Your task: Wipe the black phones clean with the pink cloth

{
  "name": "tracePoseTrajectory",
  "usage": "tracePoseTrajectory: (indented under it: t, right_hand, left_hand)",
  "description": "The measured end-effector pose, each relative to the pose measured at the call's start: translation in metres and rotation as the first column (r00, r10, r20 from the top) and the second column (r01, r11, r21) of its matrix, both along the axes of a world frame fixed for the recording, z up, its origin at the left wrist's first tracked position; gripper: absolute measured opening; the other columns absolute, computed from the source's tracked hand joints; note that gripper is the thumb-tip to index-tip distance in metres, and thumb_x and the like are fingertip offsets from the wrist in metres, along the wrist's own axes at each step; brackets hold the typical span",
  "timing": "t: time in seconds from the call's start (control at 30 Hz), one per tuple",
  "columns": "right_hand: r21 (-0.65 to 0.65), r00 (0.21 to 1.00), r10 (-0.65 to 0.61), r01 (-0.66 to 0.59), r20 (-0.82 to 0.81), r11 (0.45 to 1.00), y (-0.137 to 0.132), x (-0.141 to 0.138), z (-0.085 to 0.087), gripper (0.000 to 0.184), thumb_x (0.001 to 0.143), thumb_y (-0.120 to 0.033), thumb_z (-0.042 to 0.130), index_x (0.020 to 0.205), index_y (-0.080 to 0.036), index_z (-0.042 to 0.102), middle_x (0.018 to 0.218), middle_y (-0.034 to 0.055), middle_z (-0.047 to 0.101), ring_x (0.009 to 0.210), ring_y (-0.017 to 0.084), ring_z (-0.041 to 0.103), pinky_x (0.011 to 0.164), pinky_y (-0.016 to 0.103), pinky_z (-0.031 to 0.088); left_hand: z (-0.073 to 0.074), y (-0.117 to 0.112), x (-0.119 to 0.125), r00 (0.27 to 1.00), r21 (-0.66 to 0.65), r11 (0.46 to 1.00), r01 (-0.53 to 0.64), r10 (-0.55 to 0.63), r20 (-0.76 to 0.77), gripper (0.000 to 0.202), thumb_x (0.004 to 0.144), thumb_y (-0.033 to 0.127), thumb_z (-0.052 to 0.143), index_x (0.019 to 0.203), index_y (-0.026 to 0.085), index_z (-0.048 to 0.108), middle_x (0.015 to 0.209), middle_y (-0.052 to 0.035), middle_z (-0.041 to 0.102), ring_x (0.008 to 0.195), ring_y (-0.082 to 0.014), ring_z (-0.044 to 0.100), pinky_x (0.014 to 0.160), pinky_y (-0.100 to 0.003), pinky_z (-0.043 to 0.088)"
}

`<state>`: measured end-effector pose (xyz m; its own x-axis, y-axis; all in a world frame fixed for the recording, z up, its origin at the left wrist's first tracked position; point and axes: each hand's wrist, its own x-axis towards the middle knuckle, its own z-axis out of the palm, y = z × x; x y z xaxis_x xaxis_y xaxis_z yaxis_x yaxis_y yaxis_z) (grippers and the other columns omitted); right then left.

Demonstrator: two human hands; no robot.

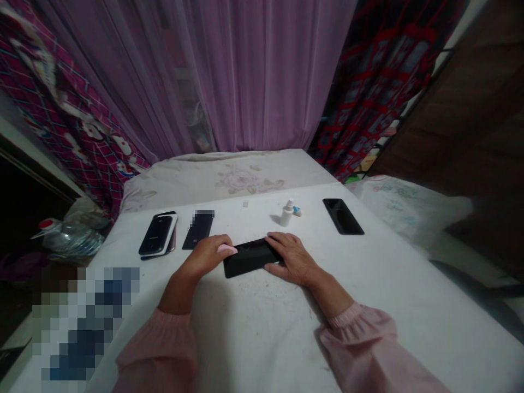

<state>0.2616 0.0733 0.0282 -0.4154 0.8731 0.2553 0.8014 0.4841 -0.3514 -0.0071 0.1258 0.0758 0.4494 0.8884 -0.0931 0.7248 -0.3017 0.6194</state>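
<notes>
The head view looks down on both bare forearms, in gathered pink sleeves (360,338), reaching forward and angled in toward each other across a white tabletop (380,305). The left hand (204,255) is curled, its fingers closed around a small pink object (227,249), whose exact kind is hard to tell, and it sits at the left end of a black smartphone (249,257). The phone lies flat on the tabletop, between the hands and near the front of the group of things. The right hand (292,257) is arched over the phone's right end, its fingers (274,238) lying across the far side and its thumb (272,267) at the near edge, so the phone is clasped there. Farther forward lie a stack of phones (158,234), a black phone (198,229), a white spray bottle (286,214) beside a small blue-and-white item (297,210), and another black phone (343,216). Beyond the tabletop are floral white bedding (229,177) and a sheer purple curtain (262,71).
</notes>
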Motion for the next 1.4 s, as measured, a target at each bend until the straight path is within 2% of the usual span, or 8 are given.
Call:
tracePoseTrajectory:
  t: [0.23,0.37,0.57,0.73,0.83,1.1,1.4]
  right_hand:
    - [-0.005,1.0,-0.012,0.012,0.014,1.0,0.0,-0.001,0.002,0.068,0.084,-0.052,0.061,0.142,-0.019,0.048,0.142,0.0179,0.05,0.13,0.033,0.045,0.107,0.053,0.031]
    - [-0.01,1.0,-0.009,0.009,0.005,1.0,-0.001,-0.001,0.003,0.068,0.083,-0.051,0.062,0.14,-0.016,0.05,0.142,0.0188,0.05,0.129,0.034,0.046,0.107,0.053,0.031]
    - [-0.022,1.0,-0.006,0.006,0.007,1.0,-0.001,0.0,0.004,0.069,0.084,-0.052,0.062,0.14,-0.015,0.05,0.142,0.0197,0.05,0.13,0.034,0.045,0.107,0.053,0.031]
    - [-0.007,1.0,-0.003,0.004,0.008,1.0,0.0,0.0,0.0,0.069,0.084,-0.052,0.062,0.14,-0.013,0.049,0.143,0.02,0.049,0.13,0.033,0.045,0.107,0.053,0.031]
    - [0.002,1.0,-0.005,0.005,0.007,1.0,0.0,0.001,-0.002,0.069,0.084,-0.052,0.061,0.14,-0.015,0.049,0.143,0.0195,0.049,0.131,0.033,0.044,0.107,0.053,0.031]
    - [0.013,1.0,-0.002,0.002,0.011,1.0,0.0,0.0,-0.002,0.068,0.084,-0.053,0.061,0.141,-0.016,0.049,0.143,0.0191,0.05,0.13,0.034,0.046,0.106,0.053,0.032]
    - [0.016,1.0,0.005,-0.005,-0.01,1.0,0.001,0.001,-0.003,0.068,0.085,-0.055,0.059,0.14,-0.016,0.049,0.142,0.0194,0.05,0.13,0.033,0.046,0.106,0.053,0.032]
  left_hand:
    - [-0.007,0.003,0.005,0.999,0.084,0.996,-0.032,0.035,-0.037,0.023,0.086,0.041,0.052,0.082,0.022,0.064,0.081,-0.0006,0.069,0.079,-0.0201,0.061,0.069,-0.028,0.039]
    - [-0.005,0.002,0.004,0.999,0.065,0.998,-0.014,0.017,-0.047,0.022,0.086,0.04,0.053,0.08,0.022,0.064,0.081,-0.0006,0.068,0.078,-0.02,0.061,0.067,-0.028,0.038]
    - [-0.003,0.002,-0.003,0.996,-0.015,0.997,0.073,-0.074,-0.047,0.019,0.078,0.04,0.062,0.079,0.022,0.067,0.089,-0.0025,0.067,0.086,-0.0209,0.061,0.073,-0.028,0.042]
    - [-0.001,0.002,-0.006,0.976,-0.043,0.976,0.213,-0.215,-0.04,0.02,0.073,0.04,0.067,0.073,0.021,0.066,0.097,-0.0057,0.064,0.096,-0.0231,0.06,0.084,-0.031,0.044]
    - [0.0,0.001,-0.006,0.971,-0.056,0.971,0.234,-0.236,-0.042,0.02,0.072,0.041,0.069,0.072,0.021,0.066,0.104,-0.0066,0.063,0.101,-0.0239,0.059,0.088,-0.031,0.044]
    - [-0.009,0.004,-0.002,0.992,0.016,0.994,0.111,-0.11,-0.061,0.02,0.08,0.04,0.062,0.08,0.021,0.066,0.092,-0.0029,0.066,0.089,-0.0205,0.06,0.078,-0.029,0.042]
    - [-0.004,0.001,0.007,0.997,0.059,0.998,-0.016,0.02,-0.074,0.018,0.086,0.037,0.056,0.082,0.022,0.064,0.081,0.0006,0.068,0.078,-0.0185,0.06,0.067,-0.027,0.036]
